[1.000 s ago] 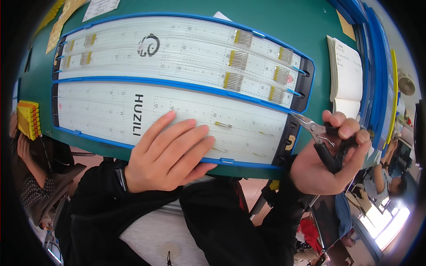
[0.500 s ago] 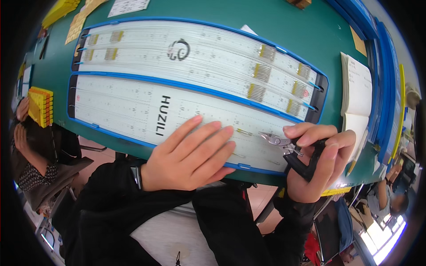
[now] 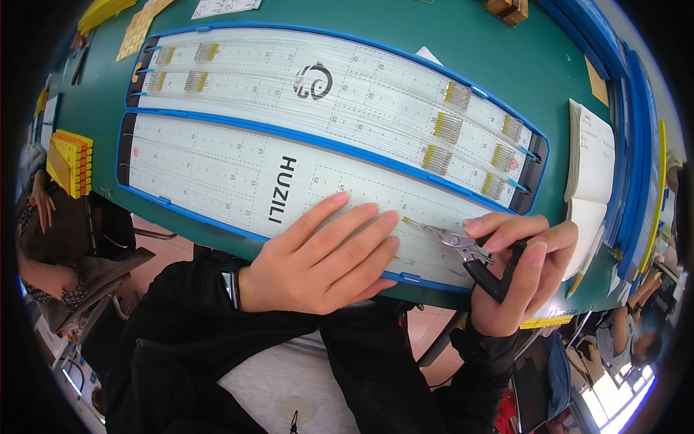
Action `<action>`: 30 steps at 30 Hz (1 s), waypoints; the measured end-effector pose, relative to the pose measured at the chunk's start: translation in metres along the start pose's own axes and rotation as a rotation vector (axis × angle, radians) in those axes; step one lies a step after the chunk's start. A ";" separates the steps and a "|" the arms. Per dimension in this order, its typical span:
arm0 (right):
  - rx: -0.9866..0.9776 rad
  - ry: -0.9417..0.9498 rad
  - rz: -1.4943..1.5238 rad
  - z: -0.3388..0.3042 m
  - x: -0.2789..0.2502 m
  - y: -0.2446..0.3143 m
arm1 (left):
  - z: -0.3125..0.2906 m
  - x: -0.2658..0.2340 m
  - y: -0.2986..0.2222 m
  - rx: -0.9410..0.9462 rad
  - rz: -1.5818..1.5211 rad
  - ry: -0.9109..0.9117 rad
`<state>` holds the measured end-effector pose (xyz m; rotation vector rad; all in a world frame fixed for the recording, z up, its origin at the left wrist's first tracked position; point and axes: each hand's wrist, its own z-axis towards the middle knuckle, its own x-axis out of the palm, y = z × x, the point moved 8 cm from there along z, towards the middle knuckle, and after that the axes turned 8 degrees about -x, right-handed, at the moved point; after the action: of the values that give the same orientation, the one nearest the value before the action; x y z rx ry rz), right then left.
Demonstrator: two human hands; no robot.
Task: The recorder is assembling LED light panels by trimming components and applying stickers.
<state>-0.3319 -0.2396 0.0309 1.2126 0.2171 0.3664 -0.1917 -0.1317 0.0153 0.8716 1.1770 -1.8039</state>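
Observation:
A long blue fishing-rig case (image 3: 130, 185) lies opened flat on the table, with white lined panels in both halves. My left hand (image 3: 329, 253) rests palm down on the near panel, its fingers stretched out. In my right hand (image 3: 520, 271) is a pair of small black-handled wire cutters (image 3: 463, 246), jaws pointing left and close to the panel. The jaw tips are at a small yellowish hook (image 3: 412, 220); whether they grip it I cannot tell. Several rows of fine hooks (image 3: 447, 126) with thin lines fill the far half.
To the right lies an open notebook (image 3: 589, 163) with a pen (image 3: 584, 260) by it, beside blue rails (image 3: 636, 159). Yellow stacked pieces (image 3: 69, 163) stand at the left edge of the green table (image 3: 405, 29). A co-worker's hand (image 3: 42, 202) shows at the left.
The whole view has shifted, so the case sits farther right. The cutter tips have come left to the small hook. My left hand stays flat on the panel.

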 end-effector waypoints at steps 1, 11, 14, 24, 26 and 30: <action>0.004 -0.003 -0.010 0.000 0.001 0.000 | 0.000 0.000 0.000 0.000 0.000 0.002; 0.039 0.004 -0.057 0.000 -0.003 -0.002 | 0.001 -0.001 0.003 -0.052 -0.016 0.008; 0.038 0.003 -0.058 0.001 -0.003 -0.001 | 0.002 -0.001 0.003 -0.048 -0.015 0.008; 0.034 0.000 -0.072 0.001 -0.002 0.000 | 0.002 -0.001 0.002 -0.032 -0.015 0.004; 0.034 -0.004 -0.071 0.001 -0.002 0.000 | 0.001 -0.001 0.002 -0.027 -0.013 0.003; 0.024 -0.002 -0.071 0.001 -0.001 0.000 | 0.000 -0.002 0.002 -0.026 -0.011 -0.008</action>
<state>-0.3329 -0.2411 0.0308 1.2258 0.2627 0.3018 -0.1893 -0.1320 0.0159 0.8435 1.2000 -1.7958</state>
